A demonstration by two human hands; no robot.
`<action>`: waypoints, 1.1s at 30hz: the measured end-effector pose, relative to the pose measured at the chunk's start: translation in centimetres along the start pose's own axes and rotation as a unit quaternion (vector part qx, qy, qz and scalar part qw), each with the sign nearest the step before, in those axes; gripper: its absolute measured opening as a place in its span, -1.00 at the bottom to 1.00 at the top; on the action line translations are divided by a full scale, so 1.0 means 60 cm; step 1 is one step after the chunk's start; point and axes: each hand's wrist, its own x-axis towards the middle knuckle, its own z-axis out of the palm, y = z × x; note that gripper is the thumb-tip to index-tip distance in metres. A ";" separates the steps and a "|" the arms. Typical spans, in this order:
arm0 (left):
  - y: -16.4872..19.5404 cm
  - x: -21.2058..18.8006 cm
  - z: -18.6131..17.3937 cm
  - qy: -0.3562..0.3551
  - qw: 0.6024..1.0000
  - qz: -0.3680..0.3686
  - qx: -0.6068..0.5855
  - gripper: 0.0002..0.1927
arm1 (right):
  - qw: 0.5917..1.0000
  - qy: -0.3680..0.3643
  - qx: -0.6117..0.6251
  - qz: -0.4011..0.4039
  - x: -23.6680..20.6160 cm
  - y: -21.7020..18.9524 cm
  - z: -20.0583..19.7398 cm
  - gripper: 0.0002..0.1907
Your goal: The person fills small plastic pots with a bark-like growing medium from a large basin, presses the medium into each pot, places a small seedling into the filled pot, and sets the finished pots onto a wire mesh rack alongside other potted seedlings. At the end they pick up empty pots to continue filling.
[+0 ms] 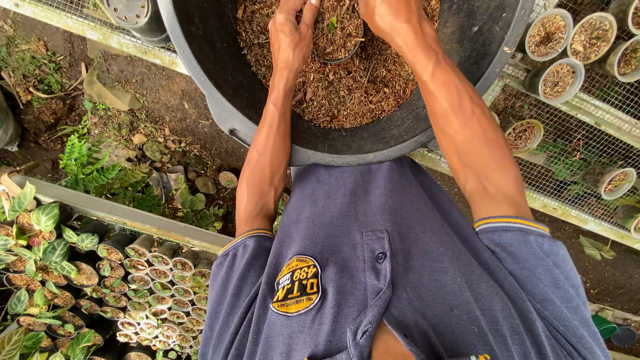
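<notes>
A big black tub point(220, 87) holds brown, fibrous potting mix point(353, 87). In the mix, at the top of the view, sits a small black pot point(339, 41) filled with the same mix and a tiny green seedling point(331, 25). My left hand point(290, 33) curls against the pot's left rim, fingers over the edge. My right hand point(387, 17) clasps the pot's right side and is partly cut off by the frame. Both forearms reach forward from my blue shirt over the tub's near rim.
On the right, a wire-mesh bench point(573, 133) carries several pots of mix point(548, 33). At lower left, a bench holds many small pots point(160, 300) and leafy seedlings point(40, 253). Between them is bare ground with ferns point(93, 167) and stones.
</notes>
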 end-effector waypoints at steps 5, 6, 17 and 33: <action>0.000 -0.003 -0.002 0.000 0.999 -0.031 0.030 -0.76 | 0.999 0.012 0.020 0.047 -0.006 0.022 -0.001 -0.81; -0.001 -0.004 -0.002 0.012 0.999 -0.003 0.036 -0.77 | 0.998 0.016 0.026 0.052 -0.005 0.024 -0.002 -0.80; -0.019 -0.014 0.004 -0.028 0.992 0.105 0.057 -0.61 | 0.908 0.294 -0.057 -0.294 -0.071 -0.026 0.010 -0.72; -0.015 -0.028 -0.016 -0.019 0.973 0.204 0.105 -0.68 | 0.986 0.150 0.067 -0.035 -0.076 0.016 0.057 -0.65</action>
